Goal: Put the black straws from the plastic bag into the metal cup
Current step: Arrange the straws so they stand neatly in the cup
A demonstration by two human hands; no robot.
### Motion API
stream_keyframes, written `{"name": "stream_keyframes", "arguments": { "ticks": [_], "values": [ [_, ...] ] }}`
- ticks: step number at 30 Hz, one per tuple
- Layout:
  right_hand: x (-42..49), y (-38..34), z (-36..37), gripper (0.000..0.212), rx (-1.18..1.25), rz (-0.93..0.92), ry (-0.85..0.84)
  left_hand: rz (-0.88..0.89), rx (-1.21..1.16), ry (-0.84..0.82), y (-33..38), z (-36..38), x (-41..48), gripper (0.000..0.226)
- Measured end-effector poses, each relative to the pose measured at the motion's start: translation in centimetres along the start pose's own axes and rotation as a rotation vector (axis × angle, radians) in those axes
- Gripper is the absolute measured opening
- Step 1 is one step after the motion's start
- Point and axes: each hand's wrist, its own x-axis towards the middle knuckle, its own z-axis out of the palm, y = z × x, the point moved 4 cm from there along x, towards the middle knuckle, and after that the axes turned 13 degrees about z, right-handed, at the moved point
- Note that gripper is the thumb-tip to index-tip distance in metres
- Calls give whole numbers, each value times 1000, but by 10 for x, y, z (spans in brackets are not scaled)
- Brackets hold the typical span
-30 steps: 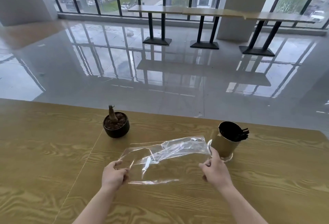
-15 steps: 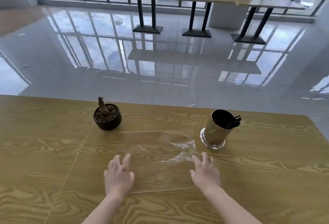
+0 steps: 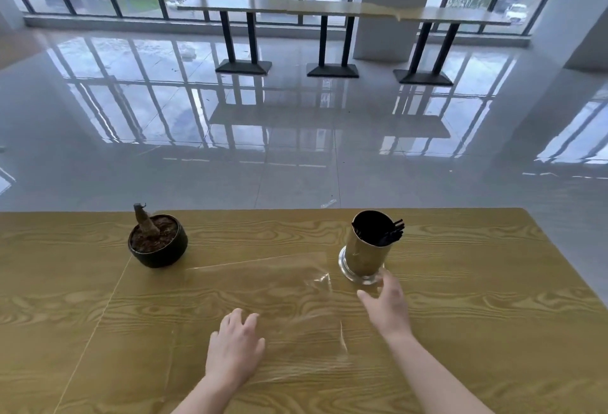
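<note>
straws: black straws [image 3: 393,233] standing in metal cup [image 3: 363,251], right of centre | bag: plastic bag [image 3: 279,301] empty, smoothed flat on bench [image 3: 500,321], lower centre | left hand [image 3: 235,346] flat on it, fingers spread | right hand [image 3: 387,306] just left the bag, open and holding nothing, fingertips at the cup's foot | looks finished

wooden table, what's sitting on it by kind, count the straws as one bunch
Round black pot with soil and a cut stem: 1
Shiny metal cup: 1
Bunch of black straws in the cup: 1 (single straws too small to count)
Flat clear plastic bag: 1
Total: 4
</note>
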Motion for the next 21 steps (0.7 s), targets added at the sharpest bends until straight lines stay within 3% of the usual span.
{"name": "stream_keyframes", "arguments": {
  "ticks": [4, 9, 13, 17, 21],
  "values": [
    [28, -15, -24, 96, 243, 160, 20, 161, -155, 36, 38, -22, 42, 56],
    [49, -24, -24, 118, 365, 200, -68, 251, -495, 71, 106, -55, 96, 67],
    [67, -21, -21, 112, 516, 176, -142, 174, -850, 39, 152, -71, 132, 89],
    [79, -15, -21, 90, 534, 81, -216, 154, -983, -15, 177, -70, 158, 107],
    [89, -9, -27, 82, 443, -25, -301, 181, -1035, 19, 189, -63, 167, 98]
  ]
}}
